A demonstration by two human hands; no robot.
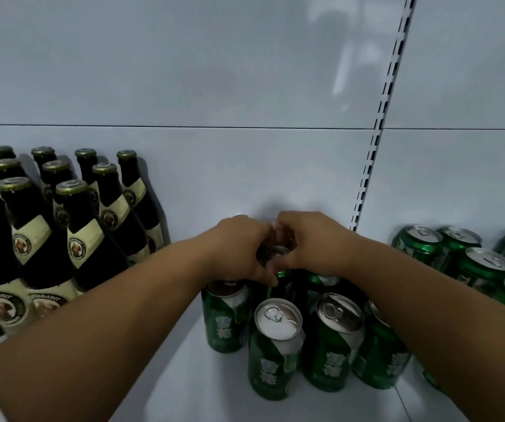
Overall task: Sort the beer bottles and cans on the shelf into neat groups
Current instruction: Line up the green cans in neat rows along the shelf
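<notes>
Reaching deep to the back of the shelf (184, 360), both hands meet over one dark-topped can (272, 254) at the rear of the middle cluster; the left hand (239, 248) curls over it from one side, the right hand (309, 242) from the other, fingers (268, 277) bent and closed round its rim, though whether it is lifted or only steadied I cannot tell; just in front stand the green cans (275, 345) of the same cluster, upright, touching one another, loosely bunched rather than in rows; sorting looks well advanced, I'd judge; the dark bottles (87, 239) already stand together at the left, in tidy ranks against the back panel (245, 86), well apart from the cans; off to the right, beyond the slotted upright (373, 153), a second batch of green cans (464, 263) sits close-packed; left to do, by my reckoning, is squaring up this middle bunch and perhaps joining it with the right-hand batch; in the way are the front cans under both forearms, which a careless pull backward could topple; the bottles are clear of the reach.
</notes>
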